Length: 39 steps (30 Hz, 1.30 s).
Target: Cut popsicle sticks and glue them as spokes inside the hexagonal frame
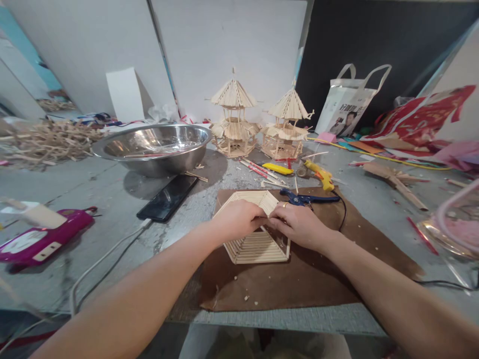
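Note:
A hexagonal roof piece [251,245] built of thin wooden sticks lies on a brown mat [299,279]. My left hand [237,219] rests on its middle with the fingers curled down onto the sticks. My right hand [297,224], a ring on one finger, meets it from the right, its fingers pinched at the same spot. What the fingertips grip there is hidden. A blue-handled tool [305,199] lies just behind my right hand.
Two finished stick pagodas [234,122] [286,127] stand at the back. A steel bowl [153,147], a black phone [168,198], a pink device [41,239], a yellow glue gun [322,175], a white bag [350,102], stick piles [48,139] and loose sticks surround the mat.

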Each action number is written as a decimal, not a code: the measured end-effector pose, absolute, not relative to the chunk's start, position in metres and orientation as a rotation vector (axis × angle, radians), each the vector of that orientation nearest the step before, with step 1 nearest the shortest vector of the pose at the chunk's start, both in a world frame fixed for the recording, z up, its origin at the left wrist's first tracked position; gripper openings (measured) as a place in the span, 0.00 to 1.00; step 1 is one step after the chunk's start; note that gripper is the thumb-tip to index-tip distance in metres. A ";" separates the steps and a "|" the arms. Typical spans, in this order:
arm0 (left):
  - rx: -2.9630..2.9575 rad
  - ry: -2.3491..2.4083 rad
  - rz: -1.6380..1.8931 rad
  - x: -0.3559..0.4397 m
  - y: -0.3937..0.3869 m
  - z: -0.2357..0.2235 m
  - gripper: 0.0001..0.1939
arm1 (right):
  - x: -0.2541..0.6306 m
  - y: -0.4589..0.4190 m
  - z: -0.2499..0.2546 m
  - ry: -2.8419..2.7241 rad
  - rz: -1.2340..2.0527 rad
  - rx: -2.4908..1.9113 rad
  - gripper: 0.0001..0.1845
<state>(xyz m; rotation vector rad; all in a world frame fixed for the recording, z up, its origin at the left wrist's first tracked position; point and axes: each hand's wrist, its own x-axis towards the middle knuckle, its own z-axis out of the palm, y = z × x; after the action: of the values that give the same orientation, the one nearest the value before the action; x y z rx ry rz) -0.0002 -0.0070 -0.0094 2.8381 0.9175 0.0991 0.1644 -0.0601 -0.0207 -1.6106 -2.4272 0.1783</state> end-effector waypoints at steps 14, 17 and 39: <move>2.596 1.001 0.412 -0.001 -0.001 -0.006 0.17 | 0.195 -0.044 -0.016 -1.734 0.237 -1.529 0.15; 2.376 1.021 0.497 -0.003 0.002 -0.002 0.16 | 0.210 -0.038 -0.010 -1.701 0.346 -1.657 0.16; 1.067 0.692 0.726 -0.007 0.018 -0.017 0.08 | 0.241 -0.047 -0.043 -2.235 0.038 -2.200 0.37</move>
<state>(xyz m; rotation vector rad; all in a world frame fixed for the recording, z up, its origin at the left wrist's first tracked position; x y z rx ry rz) -0.0067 0.0179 -0.0172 1.0669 0.6919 0.7264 0.2406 -0.0473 -0.0429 -2.1998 -2.2353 0.0377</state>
